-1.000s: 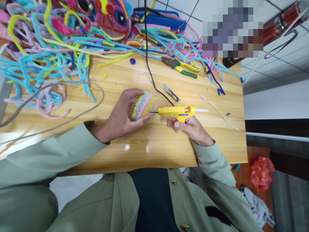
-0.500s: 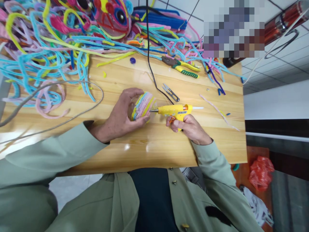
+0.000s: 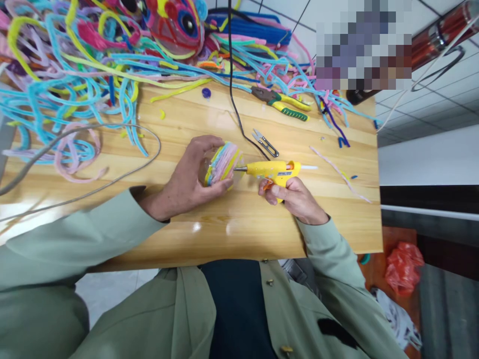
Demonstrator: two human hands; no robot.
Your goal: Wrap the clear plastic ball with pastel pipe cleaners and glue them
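Note:
My left hand (image 3: 198, 172) is closed around a clear, rounded plastic piece (image 3: 223, 163) banded with blue, pink and yellow pipe cleaners. The back of this piece is hidden by my fingers and palm. In my right hand (image 3: 292, 197) is a yellow hot glue gun (image 3: 269, 169), with fingers at its orange trigger and a white glue stick (image 3: 310, 167) jutting from its rear. The metal nozzle points left and meets the right side of the banded piece; whether it touches is too fine to tell.
Thread snips (image 3: 265, 143) and a black cord (image 3: 236, 112) lie just beyond the glue gun. Farther back are pliers (image 3: 280, 102) and a large tangle of pipe cleaners (image 3: 82, 94). A grey cable (image 3: 123, 179) loops at left. One pink pipe cleaner (image 3: 337, 169) lies at right.
The glue gun has shifted very slightly to the right along the banded piece. My left hand keeps the same hold.

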